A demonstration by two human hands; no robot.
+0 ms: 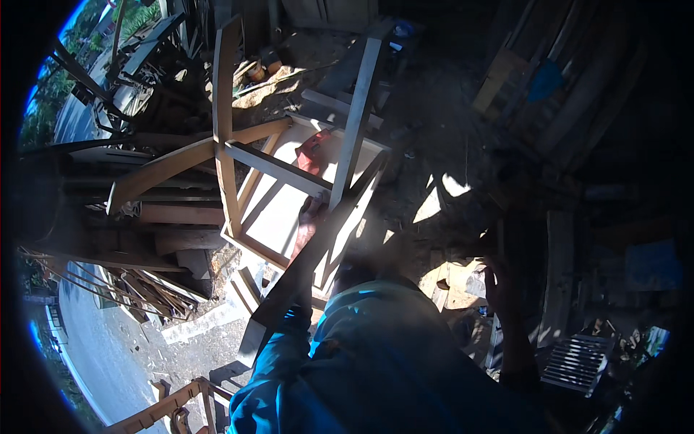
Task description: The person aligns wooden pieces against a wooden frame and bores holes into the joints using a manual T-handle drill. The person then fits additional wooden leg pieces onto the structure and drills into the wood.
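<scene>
A wooden chair frame (225,108), with curved rails and upright posts, stands in front of me around a pale panel (278,199). Between its members reaches my left arm, with my left hand (311,208) below the crossrail (278,168). The fingers look curled, but what they grip is hidden in part by the rail and shadow. Just beyond, in line with that hand, is a red tool (311,153) over the panel; its exact kind is unclear. Off to the right, my right hand (494,281) hangs in shade with loosely bent fingers apart and nothing visible in them.
Stacked boards and timber (184,213) lie to the left, with thin strips (144,278) nearer. Another wooden frame (173,405) stands at lower left. Planks (542,65) lean at far right. A slatted metal piece (577,362) lies at lower right. Wood scraps litter the floor.
</scene>
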